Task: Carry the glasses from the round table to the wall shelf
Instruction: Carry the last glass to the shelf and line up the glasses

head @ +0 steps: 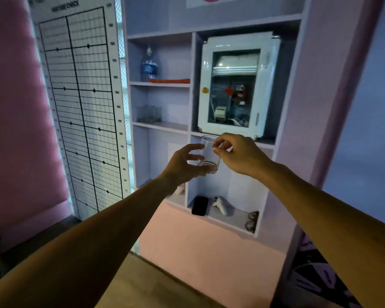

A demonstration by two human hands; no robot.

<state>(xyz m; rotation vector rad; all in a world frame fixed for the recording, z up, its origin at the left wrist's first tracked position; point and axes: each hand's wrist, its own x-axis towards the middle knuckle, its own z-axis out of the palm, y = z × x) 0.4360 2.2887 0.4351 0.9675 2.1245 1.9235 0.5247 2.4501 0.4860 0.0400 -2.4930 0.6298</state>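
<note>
Lilac shelf (160, 125); smooth clear tumbler (209, 155).

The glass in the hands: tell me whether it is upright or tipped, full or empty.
The glass is roughly upright, rim up and thick base down, and looks empty. The right hand pinches its rim.

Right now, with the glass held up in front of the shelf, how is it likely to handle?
The glass looks clear, rigid and thin-walled, so probably fragile if dropped. Its smooth sides may be slippery; the right hand pinches only the rim while the left hand curls near the base. The thick bottom likely steadies it when set down.
</note>
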